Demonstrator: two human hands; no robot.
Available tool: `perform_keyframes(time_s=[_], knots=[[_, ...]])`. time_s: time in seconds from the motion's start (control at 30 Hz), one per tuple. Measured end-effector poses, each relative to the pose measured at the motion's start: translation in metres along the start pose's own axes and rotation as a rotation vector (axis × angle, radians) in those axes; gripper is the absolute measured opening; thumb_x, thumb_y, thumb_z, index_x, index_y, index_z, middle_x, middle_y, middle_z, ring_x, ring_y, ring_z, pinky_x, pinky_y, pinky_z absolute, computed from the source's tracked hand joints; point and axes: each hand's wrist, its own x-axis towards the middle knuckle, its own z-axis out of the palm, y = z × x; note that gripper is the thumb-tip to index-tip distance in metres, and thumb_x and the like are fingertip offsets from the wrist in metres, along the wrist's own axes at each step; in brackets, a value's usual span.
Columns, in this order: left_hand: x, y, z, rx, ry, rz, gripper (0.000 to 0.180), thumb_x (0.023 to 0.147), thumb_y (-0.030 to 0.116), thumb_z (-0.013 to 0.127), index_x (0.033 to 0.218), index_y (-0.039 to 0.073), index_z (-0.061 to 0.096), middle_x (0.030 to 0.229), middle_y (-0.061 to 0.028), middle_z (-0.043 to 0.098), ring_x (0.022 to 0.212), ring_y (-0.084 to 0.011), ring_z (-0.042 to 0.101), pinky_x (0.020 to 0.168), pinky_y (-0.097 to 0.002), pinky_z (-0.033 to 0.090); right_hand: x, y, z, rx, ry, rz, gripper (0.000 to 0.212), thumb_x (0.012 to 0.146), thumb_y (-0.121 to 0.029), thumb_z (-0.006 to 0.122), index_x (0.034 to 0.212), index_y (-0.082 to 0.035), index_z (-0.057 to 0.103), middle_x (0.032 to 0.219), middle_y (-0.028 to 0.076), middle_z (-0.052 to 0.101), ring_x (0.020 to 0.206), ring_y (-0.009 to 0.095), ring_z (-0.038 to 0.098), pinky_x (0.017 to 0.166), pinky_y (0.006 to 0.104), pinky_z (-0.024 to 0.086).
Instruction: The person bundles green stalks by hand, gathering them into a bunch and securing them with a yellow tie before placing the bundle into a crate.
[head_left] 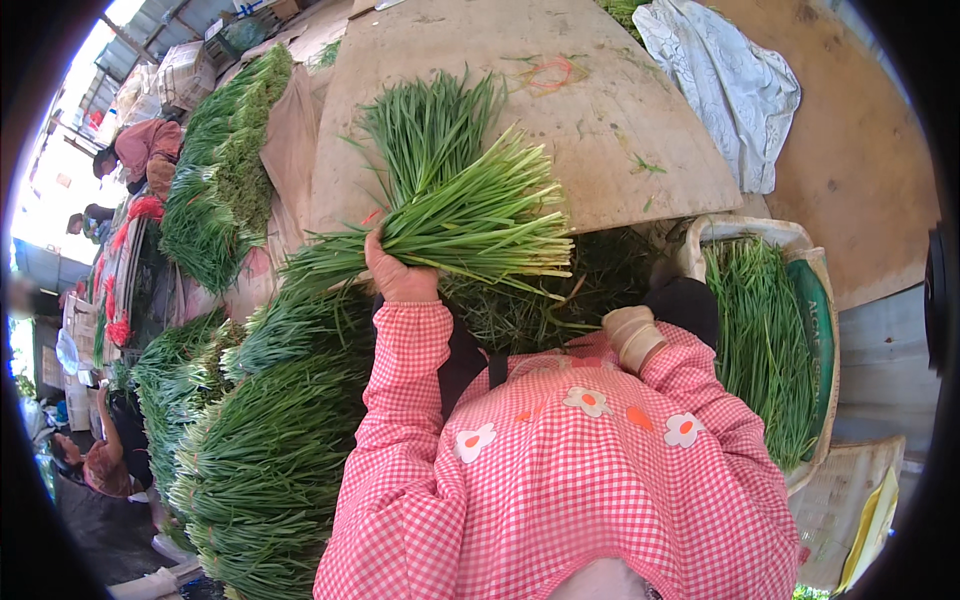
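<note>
My left hand (400, 272) is closed around a bunch of garlic chives (480, 225), held above my lap at the board's near edge. Its pale cut ends point right and its green leaf tips trail left. Just beyond it, another bunch of chives (430, 130) lies on the wooden board (610, 130), partly covered by the held one. My right hand (632, 337), in a beige glove or wrap, rests low by my lap near loose dark green leaves (530, 310). Its fingers are hidden from view.
Stacked chive bunches (270, 460) lie at my left, with another long pile (215, 180) farther off. A lined crate of chives (760, 340) stands at my right. Rubber bands (555, 75) and a white cloth (725, 90) lie beyond. Other people (100, 450) are at the far left.
</note>
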Motion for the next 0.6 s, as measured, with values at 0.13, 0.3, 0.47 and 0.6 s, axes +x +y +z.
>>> perform_keyframes(time_s=[0.13,0.3,0.47,0.6], knots=[[-0.007,0.001,0.011,0.033,0.069,0.012,0.03,0.078,0.024,0.051,0.098,0.004,0.061,0.102,-0.0147,0.062,0.09,-0.034,0.059,0.083,-0.0475,0.048,0.011,-0.01,0.012,1.207,0.114,-0.614,0.043,0.081,-0.029,0.063,0.117,-0.005,0.054,0.1,0.012,0.063,0.091,0.021,0.06,0.076,0.033,0.049],[-0.011,-0.013,0.001,-0.002,0.019,-0.063,0.033,0.081,0.026,0.047,0.102,0.002,0.056,0.101,-0.0158,0.061,0.092,-0.0325,0.058,0.083,-0.0476,0.046,-0.03,-0.053,-0.055,2.011,-0.252,-0.752,0.053,0.086,-0.044,0.057,0.126,-0.01,0.046,0.101,-0.003,0.054,0.083,0.006,0.047,0.072,0.0215,0.04],[-0.008,-0.02,-0.004,0.004,0.065,-0.022,0.029,0.08,0.026,0.049,0.095,0.003,0.059,0.096,-0.0138,0.063,0.087,-0.0309,0.06,0.08,-0.0457,0.048,-0.031,-0.062,-0.066,1.878,-0.012,-0.808,0.035,0.094,-0.038,0.044,0.092,-0.006,0.059,0.068,-0.005,0.044,0.058,0.006,0.036,0.055,0.0204,0.033],[-0.006,-0.014,-0.009,0.013,0.021,0.003,0.028,0.08,0.026,0.05,0.091,0.002,0.06,0.091,-0.0126,0.064,0.083,-0.0297,0.06,0.079,-0.0431,0.049,-0.042,-0.046,-0.053,1.739,-0.085,-0.815,0.036,0.095,-0.035,0.043,0.08,-0.006,0.057,0.058,-0.005,0.039,0.05,0.005,0.031,0.049,0.02,0.028]])
